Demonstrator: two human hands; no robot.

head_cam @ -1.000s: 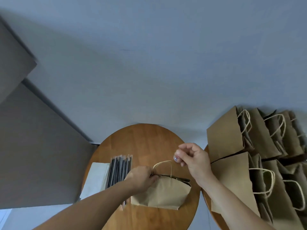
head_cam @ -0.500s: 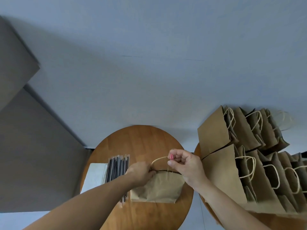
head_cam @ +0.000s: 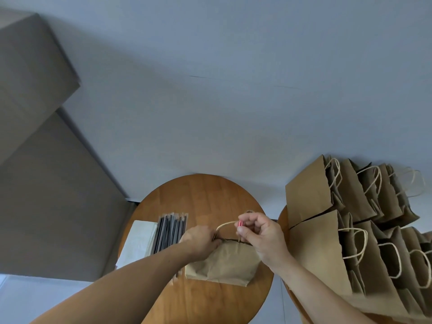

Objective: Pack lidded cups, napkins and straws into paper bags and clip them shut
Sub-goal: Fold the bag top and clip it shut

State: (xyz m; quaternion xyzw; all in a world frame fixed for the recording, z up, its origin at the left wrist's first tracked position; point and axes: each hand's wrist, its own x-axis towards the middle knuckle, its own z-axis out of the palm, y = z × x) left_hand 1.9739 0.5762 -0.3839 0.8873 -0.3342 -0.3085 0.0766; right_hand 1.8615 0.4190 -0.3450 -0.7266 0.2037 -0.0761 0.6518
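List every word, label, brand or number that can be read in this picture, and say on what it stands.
None can be read. The paper bag on the round table, the other bags to its right, the wrapped straws, the napkins and the red clip in the right hand show no print.

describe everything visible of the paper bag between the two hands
The brown paper bag sits on the round wooden table, beside the straws. It looks like creased kraft paper, body bulging, top edges drawn nearly together. A pale twisted-cord handle arches above the top. The left hand pinches the top edge's left end; the right hand holds a small red clip by the handle, just above that edge.
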